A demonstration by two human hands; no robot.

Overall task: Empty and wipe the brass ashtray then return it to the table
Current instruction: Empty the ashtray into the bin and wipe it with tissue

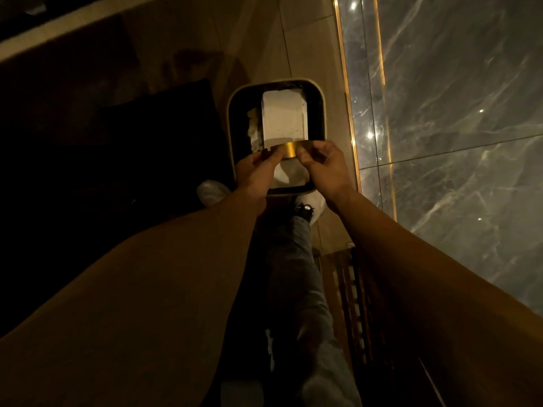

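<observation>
A round brass ashtray [289, 149] is held over an open waste bin [232, 124] on the floor, tipped so its gold side wall faces me. My left hand [255, 171] grips its left side and my right hand [321, 164] grips its right side. Both thumbs press on the near wall. The ashtray's inside is hidden from me. The bin has a pale rim and a dark liner, and holds a white box [283, 118] and crumpled pale paper [254, 130].
A glossy grey marble wall [455, 113] with a lit gold strip [348, 98] runs along the right. Dark furniture [132, 148] fills the left. My feet in pale shoes [211, 192] stand by the bin on beige floor tiles. A slatted wooden piece [349, 298] sits at lower right.
</observation>
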